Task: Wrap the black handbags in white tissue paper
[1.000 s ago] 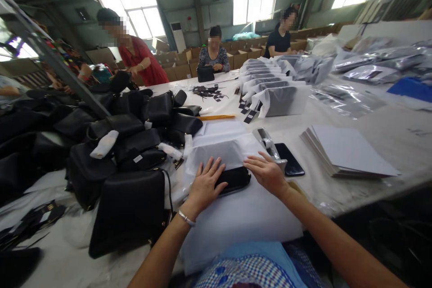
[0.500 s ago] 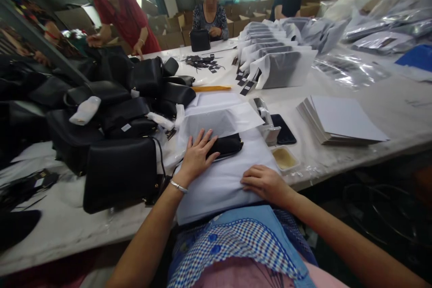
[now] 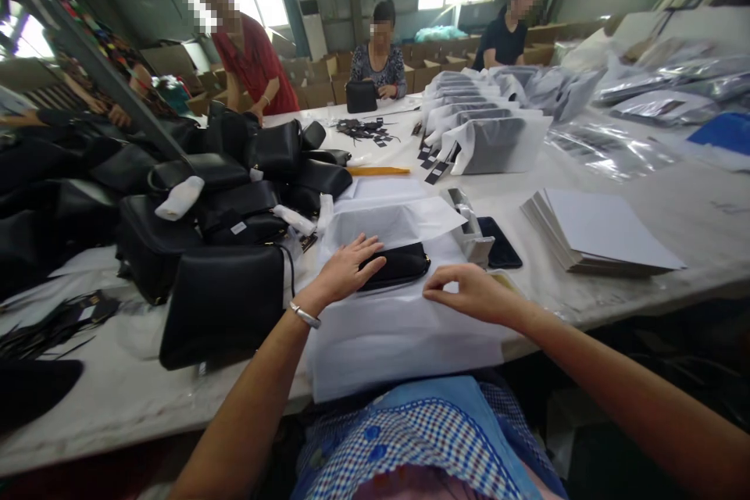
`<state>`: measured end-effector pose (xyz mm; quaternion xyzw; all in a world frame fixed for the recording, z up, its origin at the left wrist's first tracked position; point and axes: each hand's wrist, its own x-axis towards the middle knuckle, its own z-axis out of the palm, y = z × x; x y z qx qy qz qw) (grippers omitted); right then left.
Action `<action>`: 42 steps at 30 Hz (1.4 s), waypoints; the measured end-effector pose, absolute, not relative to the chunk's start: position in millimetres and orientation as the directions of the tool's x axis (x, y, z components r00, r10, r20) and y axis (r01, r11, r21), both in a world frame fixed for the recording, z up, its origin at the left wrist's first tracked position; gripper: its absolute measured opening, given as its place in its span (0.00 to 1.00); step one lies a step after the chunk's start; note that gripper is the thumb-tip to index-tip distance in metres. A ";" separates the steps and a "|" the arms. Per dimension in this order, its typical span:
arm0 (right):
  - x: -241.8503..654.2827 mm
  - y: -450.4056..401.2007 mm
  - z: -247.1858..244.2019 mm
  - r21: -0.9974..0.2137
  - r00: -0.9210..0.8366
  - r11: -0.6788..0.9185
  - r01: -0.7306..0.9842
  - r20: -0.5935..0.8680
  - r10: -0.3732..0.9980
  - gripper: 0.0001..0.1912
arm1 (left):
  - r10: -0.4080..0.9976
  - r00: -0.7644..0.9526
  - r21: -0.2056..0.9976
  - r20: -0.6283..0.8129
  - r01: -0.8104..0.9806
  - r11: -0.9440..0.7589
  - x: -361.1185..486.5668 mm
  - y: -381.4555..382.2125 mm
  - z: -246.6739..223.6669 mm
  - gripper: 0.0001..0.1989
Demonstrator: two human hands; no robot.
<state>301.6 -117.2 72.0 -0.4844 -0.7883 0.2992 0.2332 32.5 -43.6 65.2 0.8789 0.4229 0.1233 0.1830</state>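
Observation:
In front of me a small black bag lies on white tissue paper. A translucent flap of the paper covers its far side. My left hand rests on the near left of the bag and flap, fingers stretched out and spread. To the right of the bag, my right hand is closed in a pinch, thumb against fingertips, at the edge of the near tissue paper. The bag's left end is hidden under my left hand.
Black bags are heaped on the left. Beyond the paper are a yellow strip, black tags and a row of wrapped bags. To the right are a grey holder, a phone and stacked boards. Several people work around the table.
My right hand has gone from lying on the paper to a raised pinch, slightly higher. The near paper has shifted and spread. My left hand stays on the bag. The view has tilted up.

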 end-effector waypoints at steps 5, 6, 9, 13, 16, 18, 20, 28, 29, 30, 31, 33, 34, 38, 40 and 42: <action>299.7 -63.5 92.1 -0.694 -0.373 0.323 0.644 0.084 0.924 0.12 | 0.735 0.677 0.433 -0.039 0.674 -0.598 23.7 -33.8 91.3 0.29; 299.0 -51.4 91.5 -0.706 -0.377 0.312 0.636 0.068 0.924 0.13 | 0.713 0.699 0.414 -0.056 0.666 -0.621 23.1 -33.0 95.7 0.29; 296.4 -19.6 87.5 -0.718 -0.410 0.292 0.632 0.010 0.912 0.14 | 0.667 0.742 0.326 -0.076 0.650 -0.687 26.1 -34.2 101.5 0.39; 290.0 -10.6 92.3 -0.593 -0.366 0.317 0.740 0.040 0.930 0.12 | 0.780 0.625 0.176 0.009 0.767 -0.617 39.4 -38.1 91.1 0.27; 282.7 -34.8 100.9 -0.410 -0.283 0.377 0.831 0.271 0.920 0.15 | 0.843 0.531 0.131 0.084 0.833 -0.538 46.7 -37.3 80.9 0.12; 277.8 -54.0 101.9 -0.273 -0.336 0.465 0.842 0.408 0.849 0.24 | 0.842 0.526 0.113 0.115 0.836 -0.538 48.0 -35.3 76.9 0.11; 273.8 -64.6 97.3 -0.142 -0.442 0.552 0.822 0.451 0.775 0.34 | 0.828 0.544 0.095 0.135 0.825 -0.557 47.7 -33.4 74.9 0.10; 274.2 -17.2 73.8 0.002 -0.555 0.599 0.801 0.379 0.740 0.10 | 0.746 0.647 0.050 0.159 0.749 -0.660 42.9 -26.0 72.8 0.11; 275.4 -11.6 73.8 -0.002 -0.561 0.604 0.797 0.367 0.742 0.05 | 0.747 0.647 0.045 0.156 0.750 -0.660 41.4 -23.7 73.0 0.10; 276.7 -7.3 73.9 -0.007 -0.559 0.601 0.799 0.358 0.748 0.01 | 0.750 0.644 0.041 0.152 0.754 -0.656 39.9 -21.0 73.5 0.10; 278.0 -4.0 74.0 -0.015 -0.551 0.593 0.805 0.351 0.757 0.03 | 0.754 0.639 0.037 0.150 0.759 -0.650 38.5 -17.7 74.2 0.09; 280.6 0.8 73.3 -0.037 -0.523 0.569 0.822 0.346 0.779 0.04 | 0.765 0.627 0.035 0.149 0.769 -0.638 36.2 -10.0 76.5 0.08; 281.9 2.9 72.2 -0.051 -0.512 0.560 0.827 0.344 0.787 0.05 | 0.771 0.619 0.037 0.151 0.776 -0.630 35.4 -5.8 77.9 0.08; 287.6 12.0 64.3 -0.120 -0.472 0.542 0.832 0.361 0.805 0.05 | 0.788 0.593 0.060 0.167 0.791 -0.608 34.3 10.8 83.0 0.08; 289.9 16.6 60.6 -0.147 -0.450 0.535 0.832 0.387 0.805 0.04 | 0.792 0.585 0.072 0.175 0.794 -0.603 34.3 17.7 83.6 0.07; 291.2 20.3 58.7 -0.164 -0.429 0.527 0.834 0.408 0.806 0.04 | 0.799 0.571 0.083 0.187 0.801 -0.592 34.6 23.3 83.0 0.07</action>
